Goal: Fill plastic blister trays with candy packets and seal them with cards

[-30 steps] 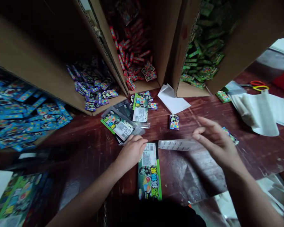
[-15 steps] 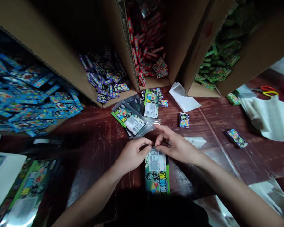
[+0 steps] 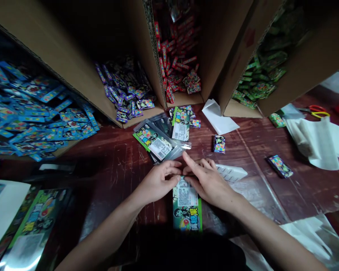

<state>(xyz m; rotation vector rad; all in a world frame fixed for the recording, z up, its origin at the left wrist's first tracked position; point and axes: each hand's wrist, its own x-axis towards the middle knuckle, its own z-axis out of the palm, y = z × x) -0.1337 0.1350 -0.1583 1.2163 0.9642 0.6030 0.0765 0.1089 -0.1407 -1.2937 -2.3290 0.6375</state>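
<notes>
1. Four tall brown cardboard boxes (image 3: 73, 71) stand open along the far edge of the dark red wooden table (image 3: 271, 150), each spilling small candy packets: blue, purple, red, green.
2. Beyond my hands lies a loose stack of flat clear plastic pouches with green printed cards (image 3: 158, 141).
3. Between my hands lies the long green printed pouch with a white barcode label (image 3: 187, 205), flat on the table, its long axis running from my body toward the boxes, mouth end farthest from me.
4. My left hand (image 3: 158, 182) pinches the pouch's far left corner, thumb against fingertips.
5. My right hand (image 3: 207, 182) presses on the same far edge from the right, index finger extended; both hands are equally near.
</notes>
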